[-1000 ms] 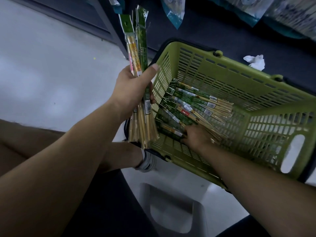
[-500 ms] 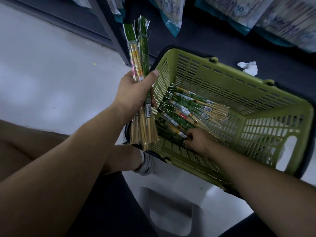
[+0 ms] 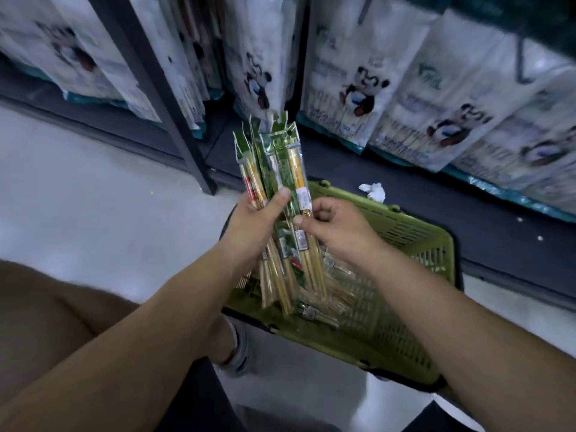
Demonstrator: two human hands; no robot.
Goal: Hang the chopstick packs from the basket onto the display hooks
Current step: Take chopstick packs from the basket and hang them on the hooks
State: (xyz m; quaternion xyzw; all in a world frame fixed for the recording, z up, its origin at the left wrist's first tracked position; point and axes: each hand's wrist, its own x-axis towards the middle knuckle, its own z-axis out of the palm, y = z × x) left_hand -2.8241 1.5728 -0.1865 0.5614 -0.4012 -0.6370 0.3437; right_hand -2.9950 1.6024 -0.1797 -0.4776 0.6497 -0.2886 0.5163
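Note:
My left hand [image 3: 254,222] grips a bundle of several green chopstick packs [image 3: 274,169], held upright above the green plastic basket [image 3: 414,241]. My right hand [image 3: 336,226] pinches the rightmost pack of that bundle near its white label. More chopstick packs [image 3: 327,304] lie in the bottom of the basket, partly hidden by the bundle and my arms. No display hooks are plainly visible.
White panda-printed bags [image 3: 352,85] hang in rows along the dark shelf unit behind the basket. A dark shelf post [image 3: 174,120] stands at left. A crumpled white tissue [image 3: 372,191] lies on the dark base. My knee and a grey stool are below.
My right hand left the basket and rose to the bundle with a pack. My left hand lifted the bundle higher. The view tilted up toward the hanging bags.

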